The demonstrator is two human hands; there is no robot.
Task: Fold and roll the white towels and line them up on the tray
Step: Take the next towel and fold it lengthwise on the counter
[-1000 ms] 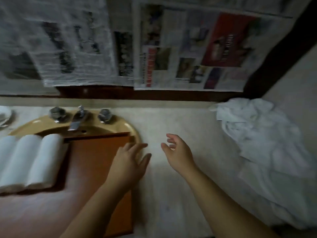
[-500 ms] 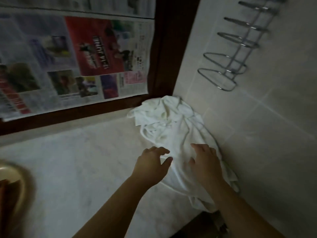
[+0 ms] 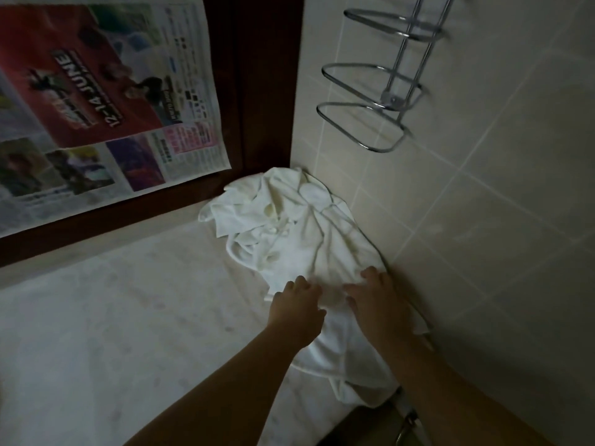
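I see a heap of crumpled white towels [image 3: 296,233] lying on the pale stone worktop [image 3: 112,317]. I take this heap as the reference landmark.

Position of the heap: it sits in the corner of the worktop, its far end touching the dark wooden frame [image 3: 260,91] and its right edge lying along the tiled wall [image 3: 483,252]. Its near end reaches the front edge of the worktop.

Hands: both hands rest on the near half of the heap, palms down.
- The left hand [image 3: 297,312] lies on the left edge of the heap, fingers spread and slightly bent onto the cloth. I cannot tell whether any cloth is caught under the fingertips.
- The right hand [image 3: 375,300] lies just beside it, nearer the wall, fingers bent at the knuckles and pressing into a fold. I cannot tell whether it has hold of the cloth.
- The two hands are close together but apart, with a strip of towel showing between them.

Surroundings, relative to the heap:
- Above and to the right, a chrome wire rack [image 3: 380,104] is fixed to the tiled wall.
- Above and to the left, a newspaper sheet [image 3: 106,101] hangs within the wooden frame; it carries a red panel printed "12-14 JUNE".
- To the left, the worktop surface extends in dim light.
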